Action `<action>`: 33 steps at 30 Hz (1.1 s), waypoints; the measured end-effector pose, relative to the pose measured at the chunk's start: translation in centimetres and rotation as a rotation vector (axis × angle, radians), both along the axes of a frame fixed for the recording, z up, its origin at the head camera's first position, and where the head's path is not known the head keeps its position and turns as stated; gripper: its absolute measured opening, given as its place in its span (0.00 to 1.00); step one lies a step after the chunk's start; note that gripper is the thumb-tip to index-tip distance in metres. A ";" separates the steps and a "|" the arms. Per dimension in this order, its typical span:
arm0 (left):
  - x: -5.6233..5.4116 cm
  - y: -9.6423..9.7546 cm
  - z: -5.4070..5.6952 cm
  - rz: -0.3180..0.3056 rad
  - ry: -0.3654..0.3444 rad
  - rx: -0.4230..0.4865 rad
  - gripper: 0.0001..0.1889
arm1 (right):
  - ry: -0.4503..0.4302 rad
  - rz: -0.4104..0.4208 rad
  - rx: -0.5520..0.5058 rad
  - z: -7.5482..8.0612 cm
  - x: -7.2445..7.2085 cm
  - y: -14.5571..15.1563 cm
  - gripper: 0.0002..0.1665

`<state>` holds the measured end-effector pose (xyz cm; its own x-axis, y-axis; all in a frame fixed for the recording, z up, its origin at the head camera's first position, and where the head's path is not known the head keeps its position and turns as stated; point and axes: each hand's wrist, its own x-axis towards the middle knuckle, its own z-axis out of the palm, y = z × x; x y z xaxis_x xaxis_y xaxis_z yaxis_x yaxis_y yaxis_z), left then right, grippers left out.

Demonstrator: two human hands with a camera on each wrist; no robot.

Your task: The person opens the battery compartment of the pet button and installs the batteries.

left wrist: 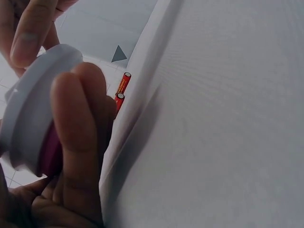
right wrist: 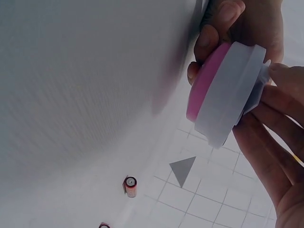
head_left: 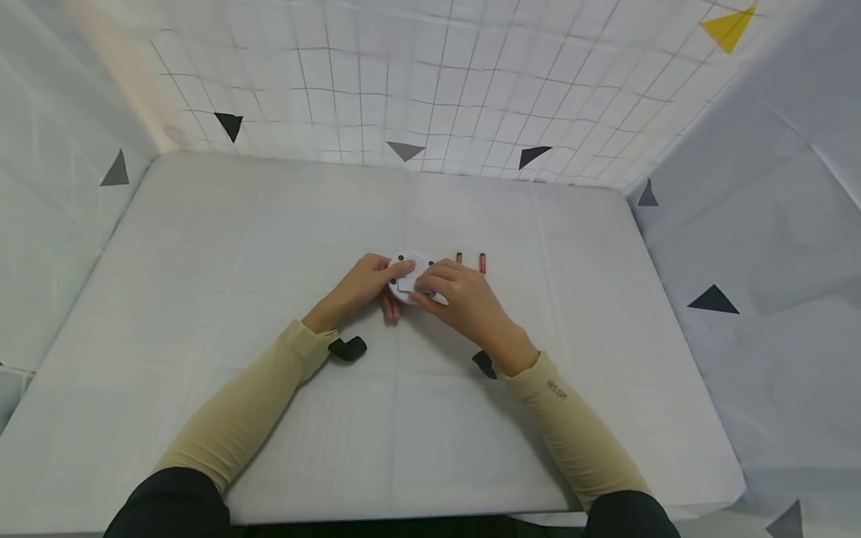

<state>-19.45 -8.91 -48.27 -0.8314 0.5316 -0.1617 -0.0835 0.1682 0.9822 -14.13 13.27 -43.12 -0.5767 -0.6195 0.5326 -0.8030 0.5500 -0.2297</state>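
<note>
White cloth covers the table (head_left: 269,224) beneath a round device (right wrist: 230,90), and a gridded backdrop (head_left: 457,82) rises beyond it. White on its perforated back and pink on its opposite face, the device is held between the two hands, its back turned up. On the device's left, the left hand (head_left: 366,282) clamps it, thumb across the back and fingers underneath. On the device's right, the right hand (head_left: 464,295) bends its fingers onto a rectangular panel (head_left: 406,285) in that back; I cannot tell whether they pinch it. Two red batteries (head_left: 482,263) sit right of the device, near each other.
</note>
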 end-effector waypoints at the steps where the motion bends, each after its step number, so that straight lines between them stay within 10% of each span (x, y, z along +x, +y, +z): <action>1: 0.0 0.0 0.0 0.000 0.000 -0.003 0.30 | -0.003 0.004 0.004 0.0 0.0 0.0 0.08; 33: 0.3 -0.1 0.2 0.003 0.007 -0.003 0.30 | -0.085 0.019 0.004 0.5 0.1 0.4 0.14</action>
